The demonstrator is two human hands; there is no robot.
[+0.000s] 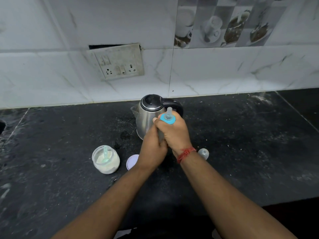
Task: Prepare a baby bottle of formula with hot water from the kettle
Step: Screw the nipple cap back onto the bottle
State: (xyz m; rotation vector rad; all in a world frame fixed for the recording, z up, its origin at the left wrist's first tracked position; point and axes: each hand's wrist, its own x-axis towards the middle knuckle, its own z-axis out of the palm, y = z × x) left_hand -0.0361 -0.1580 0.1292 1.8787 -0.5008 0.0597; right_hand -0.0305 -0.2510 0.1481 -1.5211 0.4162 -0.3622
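Observation:
I hold the baby bottle [167, 118] upright over the black counter, just in front of the steel kettle [148, 116]. Its blue collar and clear teat stick out above my right hand [174, 133], which wraps the upper part. My left hand [152, 149] grips the lower body, which is almost wholly hidden. The kettle's black lid is shut, its spout points left. An open clear jar of formula powder [105, 159] with a pale blue scoop inside stands to the left.
The jar's pale lid [132, 162] lies flat beside my left wrist. A clear bottle cap [203, 153] rests on the counter right of my right wrist. A socket plate [119, 62] hangs on the tiled wall. The counter [250, 144] is dusted with powder.

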